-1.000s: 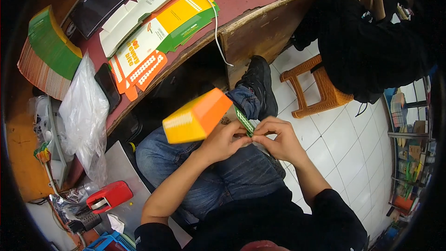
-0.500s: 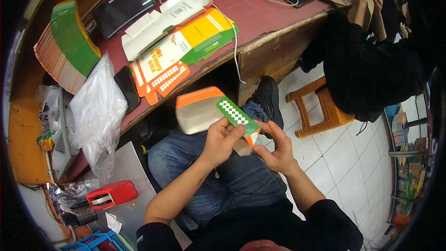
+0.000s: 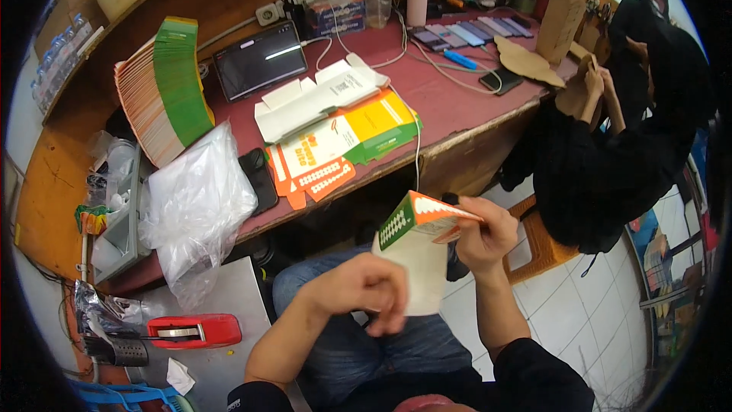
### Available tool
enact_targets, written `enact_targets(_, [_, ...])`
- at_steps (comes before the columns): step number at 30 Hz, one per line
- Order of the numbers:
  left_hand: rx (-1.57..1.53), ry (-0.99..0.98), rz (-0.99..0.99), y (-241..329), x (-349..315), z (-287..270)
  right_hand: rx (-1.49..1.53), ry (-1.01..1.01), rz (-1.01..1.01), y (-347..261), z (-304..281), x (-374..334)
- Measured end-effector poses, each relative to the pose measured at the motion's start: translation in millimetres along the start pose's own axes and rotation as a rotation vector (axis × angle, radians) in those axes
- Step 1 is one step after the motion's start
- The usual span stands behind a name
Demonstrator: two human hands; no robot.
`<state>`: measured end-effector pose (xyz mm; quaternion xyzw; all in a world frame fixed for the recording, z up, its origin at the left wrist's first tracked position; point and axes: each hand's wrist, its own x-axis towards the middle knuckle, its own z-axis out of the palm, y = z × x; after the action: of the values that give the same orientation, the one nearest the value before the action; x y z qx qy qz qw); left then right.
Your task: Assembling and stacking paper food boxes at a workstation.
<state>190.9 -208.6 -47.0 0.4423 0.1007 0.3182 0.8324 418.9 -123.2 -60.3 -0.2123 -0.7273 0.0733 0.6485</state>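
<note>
A partly folded cardboard carton [image 3: 418,278] is held up above my lap, its plain white inner panel hanging down. Its upper end has a green panel with a white diamond pattern and an orange flap. My right hand [image 3: 488,236] grips the carton's right end between thumb and fingers. In front of the white panel is my left hand [image 3: 366,290], fingers loosely curled and slightly blurred, with nothing visible in it. On the desk lie a flattened printed carton [image 3: 377,130] in orange, yellow and green and, overlapping it, a white carton [image 3: 320,103].
A fanned stack of flat green cartons [image 3: 174,84], a tablet [image 3: 261,59] and a plastic bag [image 3: 194,198] occupy the desk's left. A red tape dispenser [image 3: 221,330] sits on a metal surface, lower left. Another person [image 3: 602,160] handles brown cardboard at right.
My left hand has let go of the carton and moved down. My right hand has risen, turning the carton so its white panel hangs downward. The view has tilted up, showing more of the desk's back.
</note>
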Motion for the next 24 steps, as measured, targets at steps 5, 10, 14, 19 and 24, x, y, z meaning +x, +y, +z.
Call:
enact_targets(5, [0.664,0.622,0.774,28,-1,15,0.208,-0.275,0.142,-17,11,26])
enact_targets(10, [0.83,0.633,0.627,28,-11,6,0.469,-0.353,0.276,-34,39,25])
enact_targets(14, [1.105,0.711,0.72,32,-21,0,0.452,-0.354,0.246,-49,53,38])
enact_targets(19, [0.736,0.674,0.499,51,-29,24,0.429,-0.425,0.436,-56,49,48])
enact_targets(24, [0.904,0.749,0.599,51,-38,12,0.452,-0.604,0.395,-63,41,59])
